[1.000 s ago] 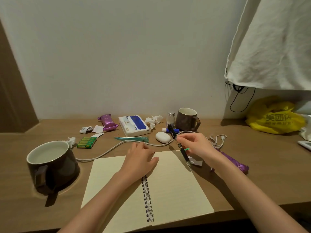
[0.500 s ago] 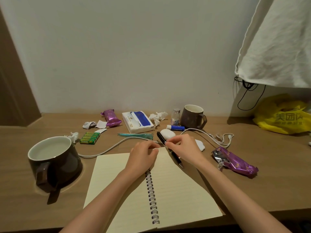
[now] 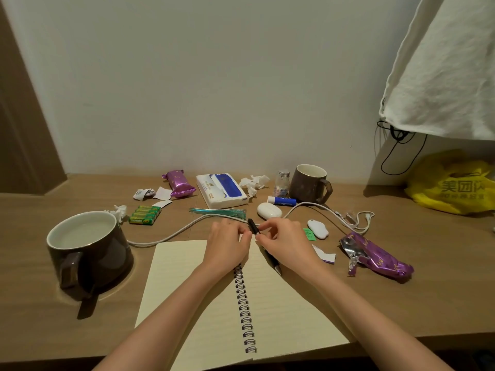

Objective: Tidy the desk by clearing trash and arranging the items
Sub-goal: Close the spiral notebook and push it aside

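A black pen (image 3: 253, 227) is held slanted over the top edge of the open spiral notebook (image 3: 281, 311). My right hand (image 3: 288, 243) grips the pen's barrel, and its silver tip pokes out below that hand. My left hand (image 3: 227, 245) pinches the pen's upper end. The two hands nearly touch at the middle of the desk (image 3: 401, 295). Crumpled tissues (image 3: 253, 182), an open purple wrapper (image 3: 377, 259) and torn paper bits (image 3: 325, 255) lie scattered about.
A big dark mug (image 3: 85, 250) stands at the left, a second mug (image 3: 310, 183) at the back. Between them lie batteries (image 3: 146, 215), a tissue pack (image 3: 221, 190), a purple snack (image 3: 180, 184), a white cable (image 3: 171, 234), a white earbud case (image 3: 269, 211), a glue stick (image 3: 282, 200) and a small bottle (image 3: 281, 183). A yellow bag (image 3: 452, 188) sits far right.
My right hand carried the pen left and down toward the notebook's top edge. My left hand rose off the page and took hold of the pen's upper end.
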{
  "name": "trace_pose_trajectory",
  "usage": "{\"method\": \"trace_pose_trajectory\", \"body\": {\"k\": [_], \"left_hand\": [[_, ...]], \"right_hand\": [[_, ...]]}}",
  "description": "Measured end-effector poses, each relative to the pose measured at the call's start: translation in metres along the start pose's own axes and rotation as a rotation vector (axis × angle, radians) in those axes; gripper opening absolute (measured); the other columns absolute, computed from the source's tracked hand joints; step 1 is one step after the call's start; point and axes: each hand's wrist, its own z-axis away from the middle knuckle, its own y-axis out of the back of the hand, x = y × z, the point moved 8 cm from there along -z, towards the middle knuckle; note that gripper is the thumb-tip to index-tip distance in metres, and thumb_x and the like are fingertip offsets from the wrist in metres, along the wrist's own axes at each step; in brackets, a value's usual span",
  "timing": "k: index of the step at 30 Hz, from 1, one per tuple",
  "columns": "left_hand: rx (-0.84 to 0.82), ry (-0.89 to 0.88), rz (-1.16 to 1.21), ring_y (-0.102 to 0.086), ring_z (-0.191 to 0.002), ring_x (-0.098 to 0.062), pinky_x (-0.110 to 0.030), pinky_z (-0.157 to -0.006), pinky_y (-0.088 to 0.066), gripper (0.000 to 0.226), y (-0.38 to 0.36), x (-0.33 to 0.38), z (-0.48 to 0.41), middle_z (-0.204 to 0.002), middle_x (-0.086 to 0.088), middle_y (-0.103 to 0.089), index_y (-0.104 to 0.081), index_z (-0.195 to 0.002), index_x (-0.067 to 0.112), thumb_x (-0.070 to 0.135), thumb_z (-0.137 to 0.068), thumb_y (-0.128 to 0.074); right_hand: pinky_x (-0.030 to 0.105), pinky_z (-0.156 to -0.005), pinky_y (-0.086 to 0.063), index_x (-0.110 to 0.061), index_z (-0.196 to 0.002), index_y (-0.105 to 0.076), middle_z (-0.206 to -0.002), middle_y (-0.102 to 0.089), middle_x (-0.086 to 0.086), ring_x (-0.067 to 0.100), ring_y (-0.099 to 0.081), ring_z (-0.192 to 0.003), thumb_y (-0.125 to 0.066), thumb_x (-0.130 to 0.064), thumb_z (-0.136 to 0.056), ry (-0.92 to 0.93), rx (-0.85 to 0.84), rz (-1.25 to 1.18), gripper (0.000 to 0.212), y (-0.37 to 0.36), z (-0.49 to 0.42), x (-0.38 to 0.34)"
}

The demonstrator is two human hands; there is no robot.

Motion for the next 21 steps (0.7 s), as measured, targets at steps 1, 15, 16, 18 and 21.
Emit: {"method": "trace_pose_trajectory", "body": {"k": [1,15,16,18,21], "left_hand": [[-0.001,0.005,-0.004,-0.041,-0.106,-0.018,-0.032,-0.086,-0.04,0.014,0.001,0.001,0.001,-0.106,0.001,-0.056,-0.06,-0.081,0.023,0.028,-0.091,-0.051],[0.035,0.01,-0.028,-0.04,-0.104,-0.016,-0.031,-0.086,-0.04,0.011,0.004,0.004,0.003,-0.104,0.003,-0.051,-0.059,-0.087,0.021,0.028,-0.092,-0.051],[0.04,0.003,-0.023,-0.04,-0.103,-0.015,-0.03,-0.086,-0.041,0.01,0.004,0.004,0.003,-0.104,0.004,-0.052,-0.06,-0.09,0.022,0.028,-0.091,-0.052],[0.046,-0.01,-0.019,-0.039,-0.102,-0.013,-0.029,-0.084,-0.04,0.008,0.004,0.004,0.003,-0.104,0.005,-0.053,-0.061,-0.093,0.024,0.027,-0.09,-0.054],[0.053,-0.025,-0.02,-0.038,-0.101,-0.012,-0.029,-0.085,-0.04,0.01,0.004,0.004,0.003,-0.107,0.004,-0.055,-0.062,-0.095,0.024,0.027,-0.09,-0.055]], "right_hand": [[0.019,-0.067,-0.051,-0.022,-0.117,-0.063,-0.079,-0.066,-0.005,0.009,-0.061,-0.073,-0.065,-0.029,-0.088,-0.008,-0.014,0.01,0.031,0.0,0.001,0.0],[0.024,-0.069,-0.053,-0.018,-0.128,-0.056,-0.1,-0.066,0.004,0.013,-0.061,-0.083,-0.067,-0.027,-0.082,-0.051,-0.05,0.146,0.048,0.006,0.018,-0.004],[0.022,-0.067,-0.051,-0.018,-0.128,-0.056,-0.097,-0.066,0.004,0.013,-0.061,-0.081,-0.067,-0.026,-0.082,-0.047,-0.046,0.15,0.048,0.007,0.019,-0.005],[0.021,-0.063,-0.047,-0.016,-0.128,-0.058,-0.088,-0.063,0.002,0.013,-0.059,-0.078,-0.067,-0.024,-0.083,-0.04,-0.042,0.159,0.047,0.009,0.019,-0.006],[0.022,-0.063,-0.048,-0.014,-0.126,-0.06,-0.084,-0.062,0.002,0.015,-0.059,-0.077,-0.067,-0.022,-0.082,-0.042,-0.04,0.154,0.045,0.011,0.019,-0.004]]}}
